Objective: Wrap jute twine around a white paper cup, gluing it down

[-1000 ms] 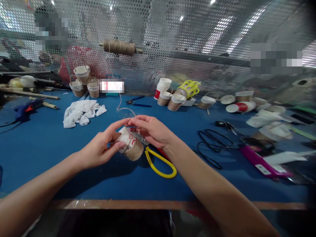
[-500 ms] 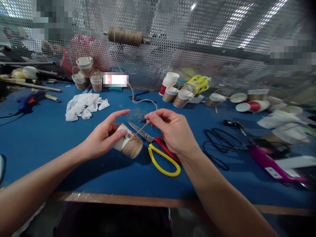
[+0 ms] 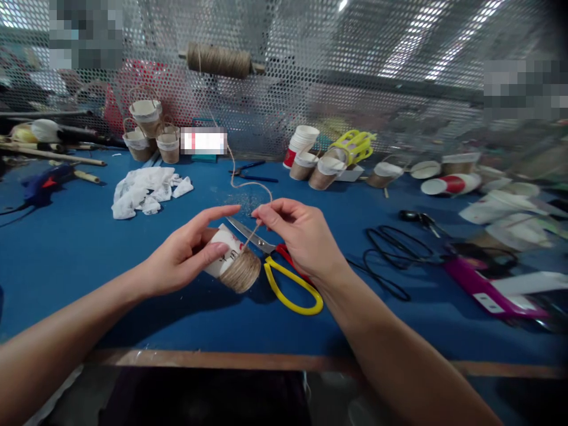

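A paper cup [image 3: 224,242], tilted on its side, is gripped by my left hand [image 3: 189,251], thumb across its printed wall and index finger stretched out. Brown twine [image 3: 242,272] is wound around the cup's base end. My right hand [image 3: 297,231] pinches the strand just above the cup and keeps it taut. From there the loose twine [image 3: 248,184] curves back over the table and up to a spool [image 3: 218,60] on the mesh. Scissors [image 3: 290,284] with one yellow and one red handle lie partly under my right hand.
Twine-wrapped cups [image 3: 167,147] with handles stand at the back left, more cups [image 3: 328,171] at the back right. White crumpled tissue [image 3: 144,189], pliers [image 3: 255,171], a blue glue gun [image 3: 44,186] and a purple tool [image 3: 492,287] with a black cord lie on the blue table.
The cup has turned slightly in my left hand, showing more of its print. My right hand has shifted a little left and down with the strand. The view has moved slightly.
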`<state>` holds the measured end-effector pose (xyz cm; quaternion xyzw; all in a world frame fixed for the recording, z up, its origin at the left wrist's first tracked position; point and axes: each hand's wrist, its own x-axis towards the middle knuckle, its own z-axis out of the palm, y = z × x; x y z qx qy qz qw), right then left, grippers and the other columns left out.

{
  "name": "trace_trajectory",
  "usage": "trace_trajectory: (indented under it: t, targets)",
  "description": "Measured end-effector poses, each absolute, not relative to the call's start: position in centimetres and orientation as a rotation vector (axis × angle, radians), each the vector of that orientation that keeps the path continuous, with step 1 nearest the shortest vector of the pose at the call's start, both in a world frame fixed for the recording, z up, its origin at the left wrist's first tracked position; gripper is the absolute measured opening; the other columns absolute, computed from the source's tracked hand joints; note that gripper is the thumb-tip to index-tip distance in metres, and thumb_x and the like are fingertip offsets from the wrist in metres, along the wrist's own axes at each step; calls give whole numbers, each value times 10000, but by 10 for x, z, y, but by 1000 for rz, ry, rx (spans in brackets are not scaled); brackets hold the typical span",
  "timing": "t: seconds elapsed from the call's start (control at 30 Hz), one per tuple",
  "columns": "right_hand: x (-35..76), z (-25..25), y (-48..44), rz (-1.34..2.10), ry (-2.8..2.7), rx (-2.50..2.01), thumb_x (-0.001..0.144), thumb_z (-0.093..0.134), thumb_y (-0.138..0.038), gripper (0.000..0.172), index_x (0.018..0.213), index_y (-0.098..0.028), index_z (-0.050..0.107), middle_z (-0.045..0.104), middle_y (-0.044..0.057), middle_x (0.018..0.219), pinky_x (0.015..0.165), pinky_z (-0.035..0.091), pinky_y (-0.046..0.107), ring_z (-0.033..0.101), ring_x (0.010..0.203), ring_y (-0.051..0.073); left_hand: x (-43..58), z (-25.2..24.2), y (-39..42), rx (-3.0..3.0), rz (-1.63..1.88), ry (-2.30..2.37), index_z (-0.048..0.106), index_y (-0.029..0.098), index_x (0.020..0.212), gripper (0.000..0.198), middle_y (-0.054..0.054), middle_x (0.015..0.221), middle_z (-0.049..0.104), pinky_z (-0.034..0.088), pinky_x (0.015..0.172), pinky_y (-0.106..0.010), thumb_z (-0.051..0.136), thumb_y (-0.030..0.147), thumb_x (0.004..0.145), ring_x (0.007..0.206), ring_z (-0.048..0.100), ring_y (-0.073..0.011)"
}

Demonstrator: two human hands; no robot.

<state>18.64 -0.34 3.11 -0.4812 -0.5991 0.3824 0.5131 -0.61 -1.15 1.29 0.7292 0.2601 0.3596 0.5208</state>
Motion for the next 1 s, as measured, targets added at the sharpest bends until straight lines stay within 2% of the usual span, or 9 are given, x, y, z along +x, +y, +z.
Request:
trace_trajectory:
  t: [0.17, 0.53, 0.83, 1.0]
  targets:
    - [186, 29, -3, 929, -1469, -1147, 723, 639, -316, 154, 672, -171, 641, 629, -8, 654, 659, 442, 263, 546, 627, 106, -7, 13, -14, 1756, 903, 575, 343, 218, 1290, 414, -10, 786, 607, 437, 556, -175, 433, 185, 888, 631, 531, -95]
    - [186, 34, -8, 911, -1444, -1178, 734, 628, -322, 167, 657, -174, 623, 621, -6, 650, 635, 436, 260, 543, 624, 109, -7, 15, -14, 1700, 932, 623, 388, 199, 1267, 406, -29, 814, 645, 460, 581, -189, 468, 206, 869, 651, 560, -114]
    - [183, 27, -6, 959, -1540, -1178, 734, 623, -333, 168, 689, -171, 627, 612, -16, 649, 621, 421, 248, 528, 619, 103, -11, 14, -18, 1797, 914, 560, 393, 250, 1272, 393, -30, 864, 628, 446, 594, -180, 443, 190, 887, 684, 552, -109]
    - [181, 24, -7, 1013, -1542, -1167, 727, 630, -341, 187, 660, -167, 613, 600, -19, 636, 610, 407, 248, 517, 608, 102, -12, 14, -18, 1840, 931, 552, 403, 268, 1269, 386, -21, 825, 607, 424, 578, -178, 442, 201, 890, 662, 526, -104]
